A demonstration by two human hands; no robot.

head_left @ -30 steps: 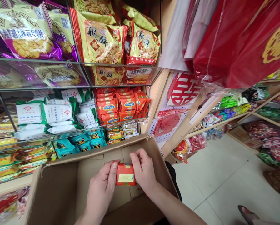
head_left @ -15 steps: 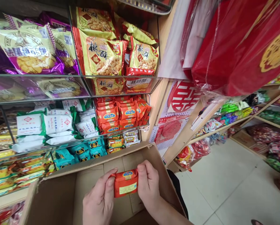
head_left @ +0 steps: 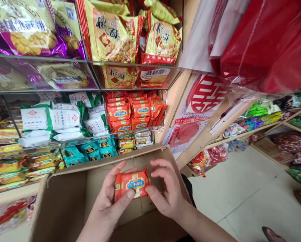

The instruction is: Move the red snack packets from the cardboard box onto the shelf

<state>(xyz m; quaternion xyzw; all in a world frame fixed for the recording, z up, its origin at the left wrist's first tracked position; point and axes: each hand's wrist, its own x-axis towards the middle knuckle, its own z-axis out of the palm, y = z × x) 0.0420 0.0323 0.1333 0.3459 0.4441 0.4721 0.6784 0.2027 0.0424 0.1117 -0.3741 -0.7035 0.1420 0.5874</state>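
Note:
A small red biscuit packet (head_left: pixel 134 183) with a blue and gold label lies across my left hand (head_left: pixel 112 195). My left thumb presses on its front, with the fingers behind it. My right hand (head_left: pixel 168 188) is open at the packet's right end, its fingers apart and curved. The right thumb tip is at the packet's edge; whether it touches cannot be made out. Beneath both hands stands an open cardboard box (head_left: pixel 62 201). Similar red packets (head_left: pixel 140 112) are stacked on the shelf ahead.
Glass-fronted shelves hold white-and-green packets (head_left: pixel 65 116), teal packets (head_left: pixel 90 151) and larger yellow bags (head_left: pixel 115 33). Red plastic-wrapped goods (head_left: pixel 263 50) hang at the upper right. Pale floor tiles (head_left: pixel 231 191) stretch below right, with more bagged goods (head_left: pixel 289 144) beyond.
The packet has turned over from its yellow-panelled side to its labelled front. My right hand has let go of its end and spread its fingers. The view has tilted down slightly.

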